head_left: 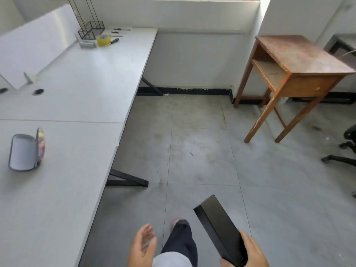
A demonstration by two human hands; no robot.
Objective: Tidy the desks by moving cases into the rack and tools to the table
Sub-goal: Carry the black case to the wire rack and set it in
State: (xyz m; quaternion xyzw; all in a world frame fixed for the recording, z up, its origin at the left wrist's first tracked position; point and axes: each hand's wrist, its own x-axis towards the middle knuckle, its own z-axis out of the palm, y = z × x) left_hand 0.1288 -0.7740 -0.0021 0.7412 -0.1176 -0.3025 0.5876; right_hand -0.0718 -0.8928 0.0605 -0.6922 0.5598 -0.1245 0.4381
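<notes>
Right hand: the right hand [248,251] is closed around the near end of a long black case [219,226], fingers wrapped on its far side and thumb under the near corner; most of the case juts forward and up, unsupported.
Left hand: the left hand [143,245] is open, fingers loosely spread, holding nothing, low beside the person's leg [181,239].
Black case: in the air over the floor [202,147], well apart from both the white table [77,93] and the wooden table [300,54].
Rack: a black wire rack [91,29] stands at the far end of the white table, by the wall.
Other case: a grey zip case [25,151] lies open on the near stretch of the white table, untouched.
Tools: a yellow tape roll [103,39], a dark-handled tool [114,41] and some small items I cannot make out sit just beside the rack.
Step in hand: likely carrying the black case toward the rack.
Risk, grip: held by one end, the case may lever down and slip out; bringing in the free hand would steady it.
Risk, placement: the clutter just beside the rack could be knocked as the long case goes in.
Risk, path: the table's black leg braces [127,179] stick out into the walkway and could catch a foot.
</notes>
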